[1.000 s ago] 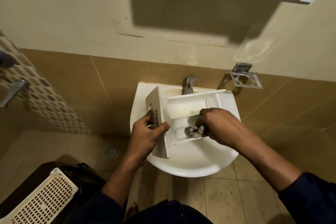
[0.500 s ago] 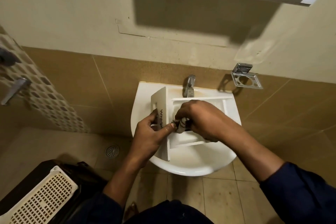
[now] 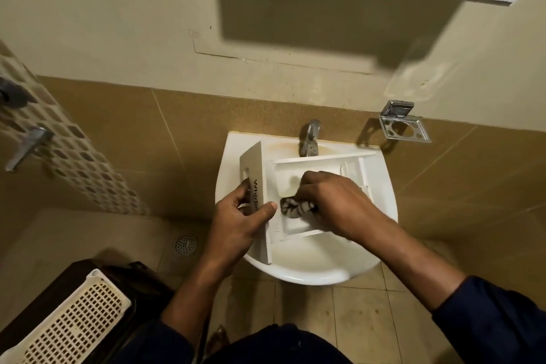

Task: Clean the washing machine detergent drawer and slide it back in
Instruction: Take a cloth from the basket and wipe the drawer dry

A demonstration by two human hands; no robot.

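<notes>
Drawer (image 3: 285, 179) lies across the sink (image 3: 310, 275) below the tap (image 3: 310, 139), with its front panel at 9 o'clock and its rear end at 3 o'clock.

- Left hand (image 3: 236, 224) grips the front panel, thumb on the inner face and fingers behind.
- Right hand (image 3: 334, 201) is clenched round a striped cloth (image 3: 294, 208), pressing it into the near compartment.

Handling, as judged:
- Light, hollow, rigid moulded plastic, likely slick when wet.
- Thin partition walls could flex or crack under hard scrubbing.
- The panel is the best hold, being broad and stiff. The long side rails would serve for carrying.
- The perch on the rim looks unsteady without the left grip.

Change:
- One second back the cloth worked mid-drawer. It has since travelled toward 9 o'clock, close to the panel.
- Over the last half second there is barely any shift.
- Left grip unchanged.
</notes>
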